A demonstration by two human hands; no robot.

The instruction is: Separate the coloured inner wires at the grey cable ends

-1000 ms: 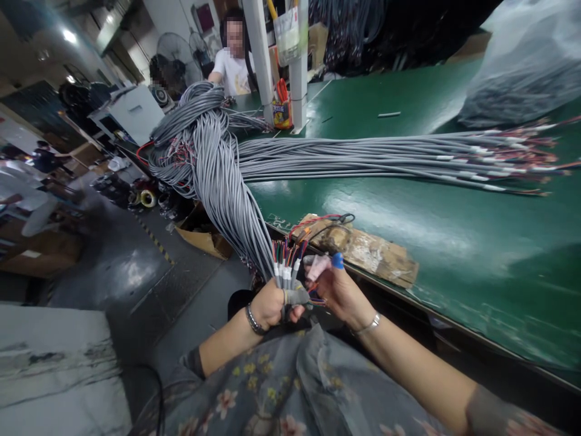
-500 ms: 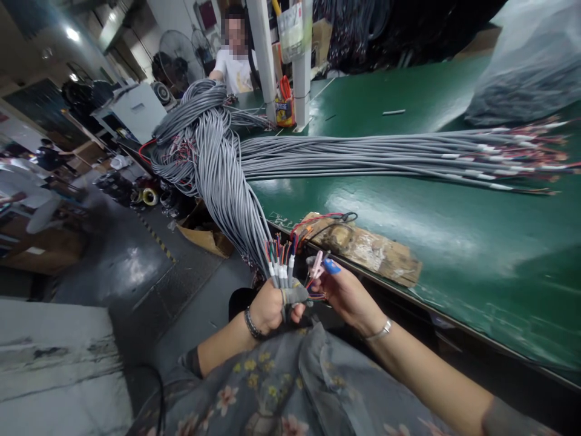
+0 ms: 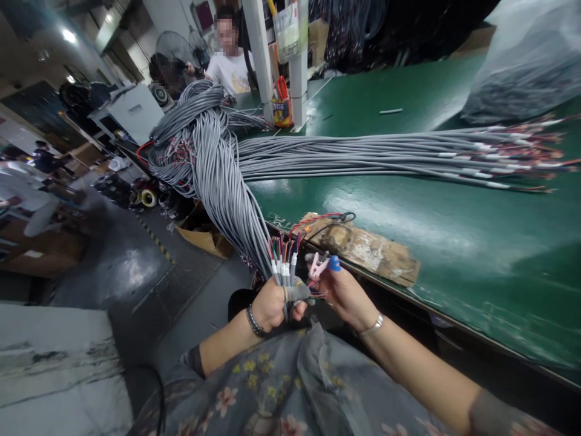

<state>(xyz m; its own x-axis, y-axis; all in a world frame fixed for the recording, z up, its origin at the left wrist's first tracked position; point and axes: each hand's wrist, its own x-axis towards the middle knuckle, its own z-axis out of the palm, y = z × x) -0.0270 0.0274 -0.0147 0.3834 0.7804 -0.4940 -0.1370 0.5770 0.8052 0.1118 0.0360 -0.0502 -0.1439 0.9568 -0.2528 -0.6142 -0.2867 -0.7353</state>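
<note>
My left hand (image 3: 270,306) is closed around the ends of several grey cables (image 3: 285,275). White sleeves (image 3: 285,268) and bare coloured wires (image 3: 284,245) stick up above the fist. Grey wrapping covers the left thumb. Just to the right, my right hand (image 3: 349,297), with a blue cover on one fingertip, pinches a small pink V-shaped tool (image 3: 319,266); its exact kind is unclear. Thin coloured wires (image 3: 318,295) run between the two hands, close to the right fingers. The lower right fingers are partly hidden.
A thick grey cable bundle (image 3: 222,163) drapes over the green table (image 3: 445,224), and more cables (image 3: 363,151) lie along it. Stained cardboard (image 3: 381,257) with red and black leads sits at the near edge. A co-worker (image 3: 229,66) is behind the bundle. A carton (image 3: 204,233) stands below.
The pink tool has turned a little in my right hand and its V shape shows wider. My left hand still grips the cables. The co-worker's head and arm have shifted to the left.
</note>
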